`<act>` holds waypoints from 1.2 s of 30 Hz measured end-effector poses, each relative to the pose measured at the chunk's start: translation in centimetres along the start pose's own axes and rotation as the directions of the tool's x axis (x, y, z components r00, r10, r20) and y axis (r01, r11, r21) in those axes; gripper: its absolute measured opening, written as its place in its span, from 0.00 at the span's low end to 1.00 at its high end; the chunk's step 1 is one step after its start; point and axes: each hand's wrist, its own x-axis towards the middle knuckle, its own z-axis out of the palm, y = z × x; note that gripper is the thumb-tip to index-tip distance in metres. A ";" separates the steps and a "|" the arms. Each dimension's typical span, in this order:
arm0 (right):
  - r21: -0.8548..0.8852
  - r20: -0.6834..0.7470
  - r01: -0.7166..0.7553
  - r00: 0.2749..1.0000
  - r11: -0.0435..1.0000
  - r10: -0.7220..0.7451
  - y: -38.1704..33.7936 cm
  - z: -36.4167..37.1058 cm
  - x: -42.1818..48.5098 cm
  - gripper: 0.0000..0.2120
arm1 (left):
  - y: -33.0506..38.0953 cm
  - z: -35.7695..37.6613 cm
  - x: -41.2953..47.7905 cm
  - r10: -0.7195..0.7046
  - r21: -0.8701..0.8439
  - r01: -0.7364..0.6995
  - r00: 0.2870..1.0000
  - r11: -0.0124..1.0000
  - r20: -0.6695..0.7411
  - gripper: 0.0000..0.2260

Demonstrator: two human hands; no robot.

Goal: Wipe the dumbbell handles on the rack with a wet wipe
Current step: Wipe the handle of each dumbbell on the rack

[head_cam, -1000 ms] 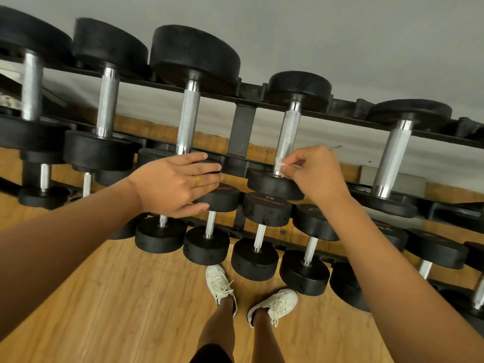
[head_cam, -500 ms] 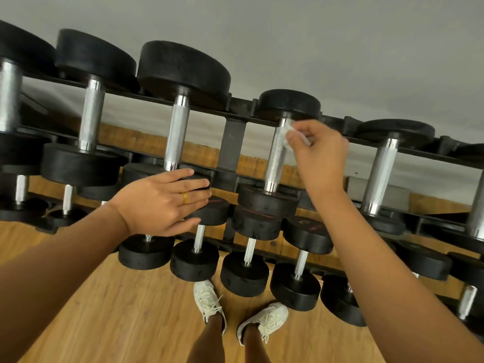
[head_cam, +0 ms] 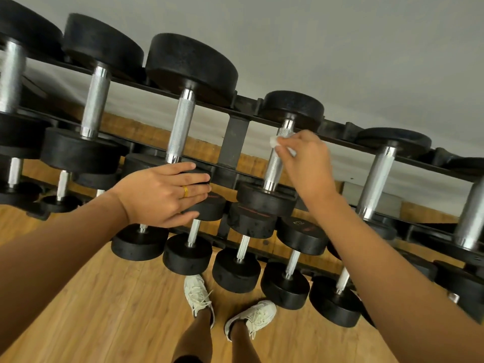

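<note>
A black rack (head_cam: 234,142) holds rows of black dumbbells with silver knurled handles. My right hand (head_cam: 306,161) pinches a small white wet wipe (head_cam: 275,141) against the upper part of one top-row handle (head_cam: 275,166), just below its far weight (head_cam: 292,107). My left hand (head_cam: 162,195), with a gold ring, lies flat with straight fingers on the near weight of the neighbouring dumbbell, below its handle (head_cam: 180,127).
More top-row handles stand to the left (head_cam: 94,100) and right (head_cam: 377,179). Smaller dumbbells (head_cam: 187,254) fill the lower tiers. My white shoes (head_cam: 199,294) stand on the wooden floor (head_cam: 104,310) close to the rack. A grey wall is behind.
My right hand went up the handle from its lower end to near the top with the wipe, and has stayed there since. My left hand has stayed on the weight.
</note>
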 end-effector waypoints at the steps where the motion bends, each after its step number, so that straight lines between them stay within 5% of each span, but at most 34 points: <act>1: -0.031 -0.008 0.012 1.000 0.999 -0.012 0.3 -0.4 0.8 0.13 | 0.0 0.0 0.1 0.000 -0.001 0.000 1.000 1.000 0.003 0.20; 4: -0.070 0.014 0.044 0.999 0.997 -0.043 0.8 -0.9 1.7 0.12 | 0.0 0.2 0.1 0.002 -0.002 -0.002 1.000 1.000 0.002 0.20; 8: -0.070 0.290 0.240 0.934 0.968 -0.211 1.0 0.0 -2.5 0.11 | 0.0 0.0 0.1 0.005 0.003 -0.005 1.000 1.000 -0.008 0.19; 14: -0.031 0.219 0.122 0.969 0.992 -0.112 1.3 0.0 -2.3 0.12 | 0.1 0.1 0.2 0.011 -0.002 -0.011 1.000 1.000 -0.014 0.19; 18: 0.030 0.397 0.144 0.907 0.989 -0.144 1.5 -0.2 -3.2 0.10 | 0.1 0.1 0.1 0.012 0.001 -0.012 0.999 1.000 -0.037 0.19; 23: -0.015 0.051 0.278 0.959 0.960 -0.277 1.5 -1.3 0.0 0.13 | 0.2 0.2 0.2 0.013 0.010 -0.013 0.998 1.000 -0.053 0.18; 27: -0.199 0.052 0.610 0.788 0.767 -0.613 3.6 -0.2 2.4 0.17 | 0.2 0.2 0.2 0.004 0.002 -0.004 0.999 1.000 -0.047 0.19; 31: -0.285 0.220 0.725 0.686 0.627 -0.694 5.7 -0.1 2.9 0.24 | 0.1 0.4 0.0 0.003 0.001 -0.003 0.999 1.000 -0.050 0.18; 36: -0.275 0.358 0.774 0.633 0.571 -0.686 5.3 -0.9 3.6 0.31 | 0.1 0.5 0.0 -0.006 -0.007 0.006 0.999 1.000 -0.040 0.19</act>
